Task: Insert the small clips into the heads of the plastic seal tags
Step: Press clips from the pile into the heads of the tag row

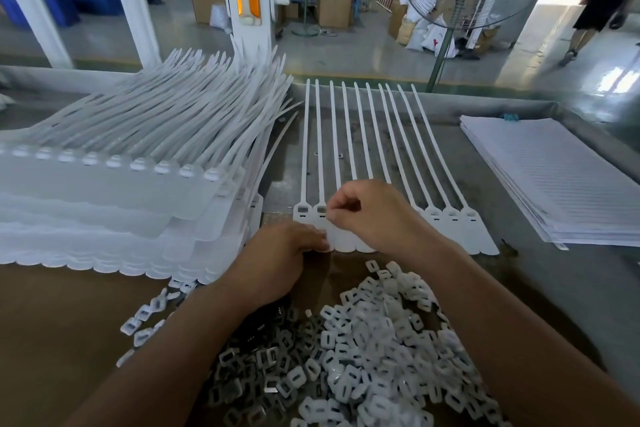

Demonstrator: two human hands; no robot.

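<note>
Ten seal tags (450, 222) touch left hand (280, 253), right hand (367, 215).

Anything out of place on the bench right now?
Two small clips lie loose on the table between the straps of the tag row, far from the clip pile. One strap sticks out askew beside the tag stack.

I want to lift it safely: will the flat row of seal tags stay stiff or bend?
Probably floppy: the row of seal tags has long thin tails, and those on the stack already curve. Likely light, being thin plastic. It may slide; the left hand presses on it.
</note>
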